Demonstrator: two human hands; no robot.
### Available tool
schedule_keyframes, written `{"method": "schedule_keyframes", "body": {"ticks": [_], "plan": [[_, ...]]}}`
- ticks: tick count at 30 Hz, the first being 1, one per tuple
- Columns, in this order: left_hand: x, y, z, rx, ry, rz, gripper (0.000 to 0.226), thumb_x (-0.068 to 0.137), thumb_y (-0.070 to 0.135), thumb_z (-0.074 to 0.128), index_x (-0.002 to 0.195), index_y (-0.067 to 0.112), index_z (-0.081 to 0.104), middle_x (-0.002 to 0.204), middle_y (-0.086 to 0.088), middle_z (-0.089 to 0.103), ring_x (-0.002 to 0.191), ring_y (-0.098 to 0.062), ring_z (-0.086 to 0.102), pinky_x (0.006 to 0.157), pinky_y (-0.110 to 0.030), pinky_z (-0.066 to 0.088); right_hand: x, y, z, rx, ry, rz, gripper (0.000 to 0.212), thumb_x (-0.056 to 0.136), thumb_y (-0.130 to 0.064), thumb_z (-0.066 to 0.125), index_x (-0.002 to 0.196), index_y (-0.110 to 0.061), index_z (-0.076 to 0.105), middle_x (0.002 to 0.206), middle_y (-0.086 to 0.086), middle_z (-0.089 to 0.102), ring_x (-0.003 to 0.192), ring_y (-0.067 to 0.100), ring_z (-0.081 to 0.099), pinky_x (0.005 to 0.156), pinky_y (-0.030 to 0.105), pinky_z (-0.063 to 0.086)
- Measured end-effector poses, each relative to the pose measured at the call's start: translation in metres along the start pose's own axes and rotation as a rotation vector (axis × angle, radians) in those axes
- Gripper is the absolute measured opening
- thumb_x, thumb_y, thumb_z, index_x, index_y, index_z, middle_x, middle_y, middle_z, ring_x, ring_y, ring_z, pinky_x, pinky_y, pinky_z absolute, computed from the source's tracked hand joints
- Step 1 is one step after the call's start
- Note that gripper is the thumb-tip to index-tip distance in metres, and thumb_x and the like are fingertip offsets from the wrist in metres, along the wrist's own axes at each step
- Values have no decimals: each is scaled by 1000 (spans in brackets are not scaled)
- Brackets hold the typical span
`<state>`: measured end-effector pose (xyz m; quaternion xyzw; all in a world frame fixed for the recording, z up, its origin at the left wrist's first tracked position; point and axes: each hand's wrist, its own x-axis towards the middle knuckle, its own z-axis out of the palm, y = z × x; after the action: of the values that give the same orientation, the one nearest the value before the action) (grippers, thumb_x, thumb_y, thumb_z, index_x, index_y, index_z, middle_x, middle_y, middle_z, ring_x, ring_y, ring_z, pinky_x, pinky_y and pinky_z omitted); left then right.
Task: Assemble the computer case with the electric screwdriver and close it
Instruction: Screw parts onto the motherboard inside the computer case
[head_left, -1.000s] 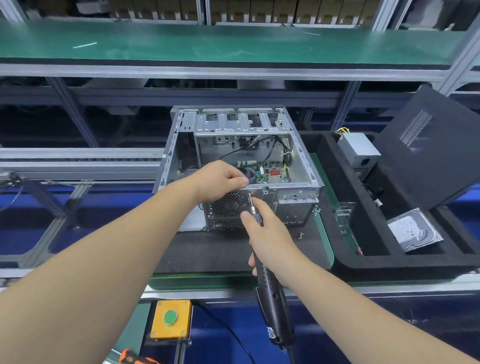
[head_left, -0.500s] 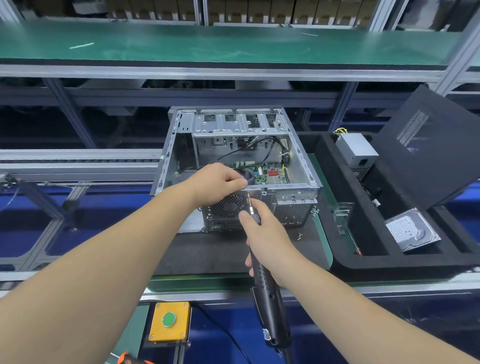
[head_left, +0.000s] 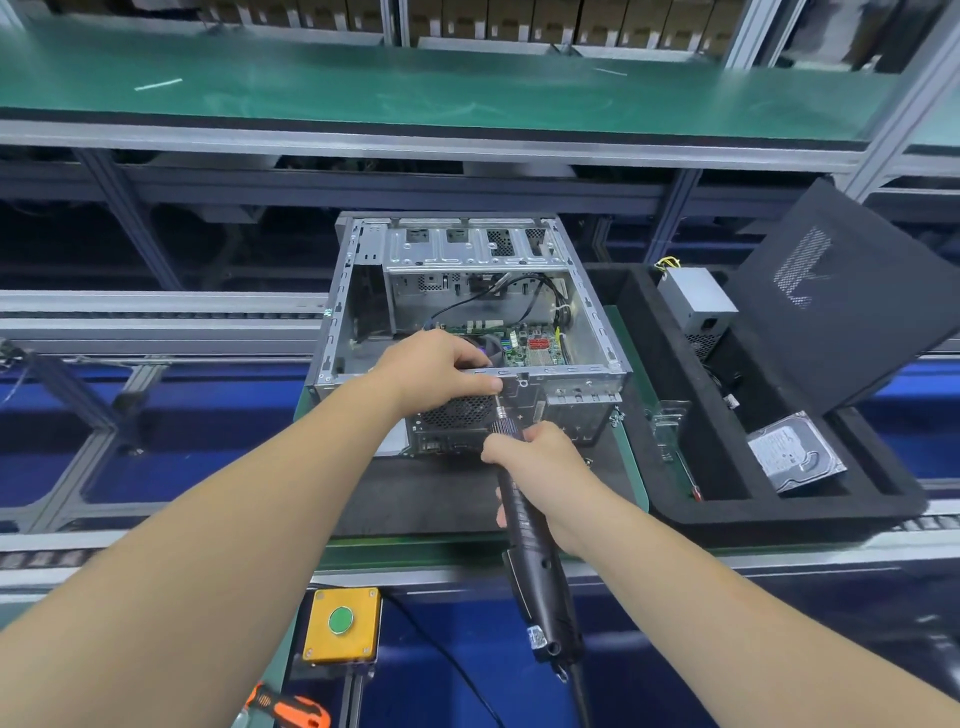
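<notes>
Driving a fastener at the near top edge of the computer case (head_left: 467, 291).

I am gripping the electric screwdriver (head_left: 535, 561) in my right hand (head_left: 540, 478), fingers curled round its black barrel, and its bit is angling up to the case's near rim. My left hand (head_left: 441, 369) is resting on that rim with its fingers curled over the edge, the thumb pinching at the bit tip; whether a screw is under it, I cannot tell. The case is sitting open-topped on the dark mat of the table (head_left: 415, 499), motherboard showing inside. To its right, a black foam tray (head_left: 727, 499) is holding a hard drive (head_left: 795, 457) and a power supply (head_left: 696, 301), with the black side panel (head_left: 852, 291) leaning over it.
</notes>
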<state>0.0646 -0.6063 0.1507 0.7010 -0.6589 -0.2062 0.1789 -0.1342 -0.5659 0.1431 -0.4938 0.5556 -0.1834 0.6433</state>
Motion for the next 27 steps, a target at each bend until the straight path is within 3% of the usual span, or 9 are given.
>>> {"method": "schedule_keyframes", "body": {"ticks": [3, 7, 9, 12, 15, 21, 24, 27], "plan": [[-1, 3, -2, -5, -19, -1, 51, 62, 91, 51, 103, 62, 55, 104, 19, 73, 100, -8, 67, 88, -38, 56, -8, 4, 1, 39, -23, -17, 36, 95, -29, 70, 124, -15, 53, 103, 17, 60, 54, 28, 67, 59, 44, 62], [-2, 5, -2, -1, -24, -26, 47, 62, 91, 50, 102, 66, 55, 110, 25, 71, 102, -5, 65, 86, -35, 54, -14, 7, 2, 41, -77, 7, 23, 102, -47, 56, 124, -46, 50, 90, 15, 62, 58, 32, 67, 56, 44, 61], [-2, 4, -1, 16, -25, -33, 51, 65, 88, 50, 105, 58, 63, 113, 23, 71, 106, -7, 64, 85, -34, 53, -14, 6, 1, 37, -51, 31, 32, 98, -48, 62, 125, -40, 45, 88, 15, 64, 57, 29, 64, 54, 39, 57], [-3, 3, -1, 44, -20, -32, 50, 73, 83, 53, 109, 52, 68, 120, 25, 69, 112, -9, 62, 88, -35, 51, -17, 3, 2, 52, -22, 57, 47, 84, -32, 77, 115, -20, 44, 90, 15, 63, 57, 24, 64, 57, 38, 54], [-2, 3, -1, 60, -31, -29, 48, 77, 80, 55, 113, 52, 68, 126, 28, 66, 113, -8, 61, 89, -36, 51, -20, 3, 0, 56, -9, 21, 41, 83, -15, 74, 116, -10, 49, 89, 14, 63, 59, 22, 66, 61, 38, 55], [-2, 1, -1, 53, -34, -7, 43, 80, 79, 56, 110, 51, 69, 126, 28, 65, 109, -7, 62, 86, -34, 51, -24, 14, -2, 68, -56, 20, 35, 93, -19, 65, 120, -27, 44, 118, 15, 56, 61, 26, 70, 62, 48, 63], [-1, 0, -2, 49, -45, 6, 43, 79, 79, 56, 110, 52, 69, 126, 28, 65, 112, -7, 61, 89, -35, 51, -21, 19, -4, -11, -9, -20, 43, 89, -25, 63, 126, -34, 43, 115, 15, 61, 62, 25, 70, 66, 45, 61], [2, -1, -2, 31, -64, 19, 42, 81, 78, 58, 111, 50, 70, 125, 27, 66, 112, -6, 61, 90, -35, 51, -20, 19, -7, -35, 5, -35, 47, 87, -26, 60, 129, -38, 42, 95, 9, 65, 60, 23, 68, 65, 41, 56]]}}
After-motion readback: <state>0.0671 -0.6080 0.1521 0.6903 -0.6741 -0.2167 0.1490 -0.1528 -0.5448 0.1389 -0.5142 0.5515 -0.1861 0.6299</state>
